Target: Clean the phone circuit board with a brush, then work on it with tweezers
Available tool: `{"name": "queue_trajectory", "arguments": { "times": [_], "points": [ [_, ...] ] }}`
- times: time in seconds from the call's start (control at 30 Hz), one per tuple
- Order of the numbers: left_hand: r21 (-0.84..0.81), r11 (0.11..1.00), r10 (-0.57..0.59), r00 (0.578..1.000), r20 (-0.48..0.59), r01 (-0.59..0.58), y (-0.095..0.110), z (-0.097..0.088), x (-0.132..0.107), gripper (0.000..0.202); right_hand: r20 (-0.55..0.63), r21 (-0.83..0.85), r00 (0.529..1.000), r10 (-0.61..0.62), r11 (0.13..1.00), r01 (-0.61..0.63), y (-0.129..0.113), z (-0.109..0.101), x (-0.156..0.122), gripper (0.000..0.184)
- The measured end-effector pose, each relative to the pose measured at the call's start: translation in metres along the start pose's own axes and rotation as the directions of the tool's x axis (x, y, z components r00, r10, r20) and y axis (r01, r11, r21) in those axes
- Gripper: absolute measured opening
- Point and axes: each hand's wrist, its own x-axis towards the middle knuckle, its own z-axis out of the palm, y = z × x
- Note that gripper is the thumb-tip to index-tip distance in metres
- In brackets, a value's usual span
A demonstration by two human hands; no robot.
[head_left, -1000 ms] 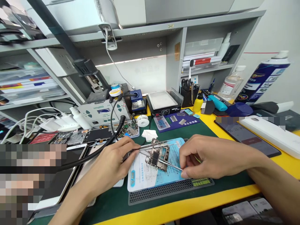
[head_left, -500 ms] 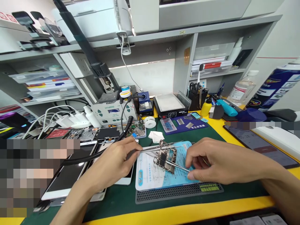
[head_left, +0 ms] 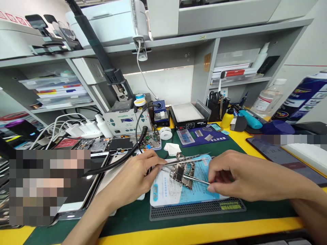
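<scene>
A bare phone circuit board (head_left: 182, 174) lies tilted on a blue-and-white box or pad (head_left: 163, 195), near a slim metal bar. My left hand (head_left: 143, 170) pinches the left end of a slim, silvery metal tool (head_left: 189, 160), which runs across the board's upper part; its exact kind is unclear. In my right hand (head_left: 231, 177) is a pair of metal tweezers (head_left: 199, 179), held from the right. Their tips reach the dark chip area at the board's middle, though contact cannot be made out. The curled fingers of my right hand are partly hidden.
A black hose (head_left: 114, 165) crosses behind my left wrist. Phones (head_left: 76, 185) lie at left, with a blurred-out region over them. Behind stand a rework station (head_left: 127, 122), a solder spool (head_left: 166, 133), a hot plate (head_left: 189, 117) and a white tissue (head_left: 172, 148).
The whole view has shifted a little to the right. My left fingers are slightly closer to the board, while my right hand with the tweezers keeps about the same place over it.
</scene>
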Motion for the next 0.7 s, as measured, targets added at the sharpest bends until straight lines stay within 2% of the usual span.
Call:
{"name": "queue_trajectory", "arguments": {
  "times": [0.07, 0.13, 0.4, 0.7],
  "points": [
    [-0.010, 1.000, -0.005, 1.000, 0.003, 0.005, 0.000, 0.002, 0.000, 0.025, 0.088, -0.045, 0.996, 0.002, 0.999, 0.002, 0.000, -0.001, 0.000, 0.021],
    [-0.005, 1.000, -0.006, 1.000, -0.004, 0.006, 0.000, 0.001, 0.000, 0.025, 0.120, -0.062, 0.993, 0.018, 0.998, -0.011, 0.000, -0.002, -0.001, 0.023],
    [0.023, 0.997, -0.067, 0.998, 0.014, 0.067, -0.004, -0.013, -0.004, 0.021, 0.118, -0.024, 0.992, 0.035, 0.999, -0.032, -0.001, -0.004, -0.001, 0.028],
    [0.009, 0.995, -0.095, 0.995, -0.005, 0.095, -0.005, -0.014, -0.005, 0.020, 0.098, 0.004, 0.994, 0.043, 0.999, -0.044, 0.003, -0.004, -0.002, 0.030]
  ]
}}
